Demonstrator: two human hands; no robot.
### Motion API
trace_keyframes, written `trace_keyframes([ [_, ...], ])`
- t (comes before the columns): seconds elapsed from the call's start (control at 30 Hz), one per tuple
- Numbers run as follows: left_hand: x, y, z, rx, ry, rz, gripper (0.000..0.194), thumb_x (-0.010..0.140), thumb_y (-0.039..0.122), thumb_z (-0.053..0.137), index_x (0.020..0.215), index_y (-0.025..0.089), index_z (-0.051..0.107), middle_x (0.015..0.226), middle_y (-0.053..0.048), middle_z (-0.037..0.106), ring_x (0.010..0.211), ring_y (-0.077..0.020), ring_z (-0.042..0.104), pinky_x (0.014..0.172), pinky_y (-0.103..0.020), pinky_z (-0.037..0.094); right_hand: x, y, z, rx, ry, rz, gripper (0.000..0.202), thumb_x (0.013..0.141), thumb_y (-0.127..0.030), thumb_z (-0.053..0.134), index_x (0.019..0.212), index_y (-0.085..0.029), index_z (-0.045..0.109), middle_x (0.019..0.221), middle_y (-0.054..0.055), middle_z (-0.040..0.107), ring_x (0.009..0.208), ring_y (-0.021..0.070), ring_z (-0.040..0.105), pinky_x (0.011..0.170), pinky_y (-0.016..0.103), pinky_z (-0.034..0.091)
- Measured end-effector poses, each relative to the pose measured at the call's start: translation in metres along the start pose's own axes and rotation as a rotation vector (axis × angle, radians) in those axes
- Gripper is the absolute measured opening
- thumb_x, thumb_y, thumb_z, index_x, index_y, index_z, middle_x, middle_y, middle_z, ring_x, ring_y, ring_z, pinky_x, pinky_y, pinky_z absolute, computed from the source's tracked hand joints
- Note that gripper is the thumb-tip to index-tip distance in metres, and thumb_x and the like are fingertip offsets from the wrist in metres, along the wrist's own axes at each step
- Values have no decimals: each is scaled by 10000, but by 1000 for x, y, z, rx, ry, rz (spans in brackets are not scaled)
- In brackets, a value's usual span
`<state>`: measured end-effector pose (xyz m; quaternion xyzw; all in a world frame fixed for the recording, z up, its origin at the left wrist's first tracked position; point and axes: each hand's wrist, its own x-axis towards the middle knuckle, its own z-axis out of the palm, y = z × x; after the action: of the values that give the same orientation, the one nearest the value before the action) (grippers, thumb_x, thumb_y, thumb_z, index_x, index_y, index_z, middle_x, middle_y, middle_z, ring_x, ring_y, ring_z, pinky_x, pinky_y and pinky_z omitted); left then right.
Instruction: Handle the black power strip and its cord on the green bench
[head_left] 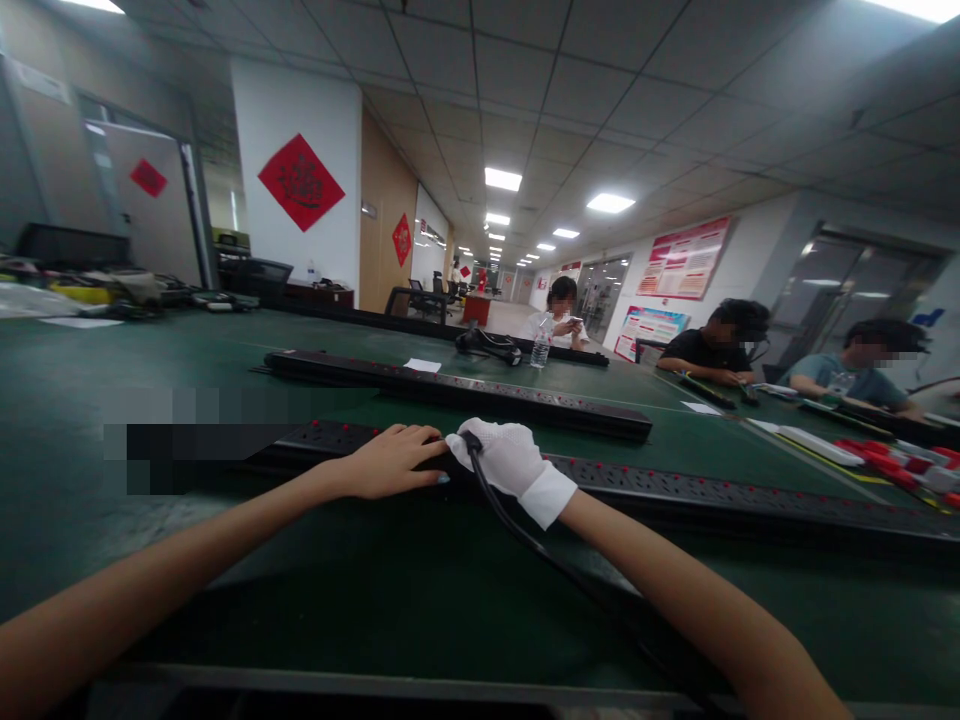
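Observation:
A long black power strip [675,485] with red dots along its sockets lies across the green table in front of me. My left hand [394,460], bare, grips the strip's body, its fingers over the top and the thumb on the near side. Close beside it, my right hand [504,458] wears a white glove and is closed around a black plug [471,441] over the strip. From the plug a black cable [540,550] runs down toward the table's near edge. How far the plug sits in a socket is hidden by the glove.
Behind lies a second black power strip [465,390], with a white paper [423,366] near it. Farther back stand a water bottle [539,346] and coiled black cable [487,345]. Red and white parts [900,465] lie at right. Several people sit around the table.

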<state>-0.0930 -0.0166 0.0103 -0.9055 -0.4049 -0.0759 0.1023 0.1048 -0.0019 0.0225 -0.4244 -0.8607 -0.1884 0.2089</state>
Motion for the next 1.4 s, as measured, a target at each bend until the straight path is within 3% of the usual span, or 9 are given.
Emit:
trace_keyframes([
  [0.47,0,-3,-4,-56,-53,18,417,860,461,335,1225,262,370,1237,-81,435,1070,-232,440,865,-378,335,0,1,1,-1,3,-5,472,834,-577,280,897,-222,585,742,32,651,685,143,603,565,217,342],
  [1.4,0,2,-2,9,-23,-1,411,870,446,289,1199,228,401,1228,-93,436,1055,-236,447,871,-381,333,0,0,-1,-26,10,-10,470,829,-578,292,901,-219,587,731,41,656,667,150,608,548,211,343],
])
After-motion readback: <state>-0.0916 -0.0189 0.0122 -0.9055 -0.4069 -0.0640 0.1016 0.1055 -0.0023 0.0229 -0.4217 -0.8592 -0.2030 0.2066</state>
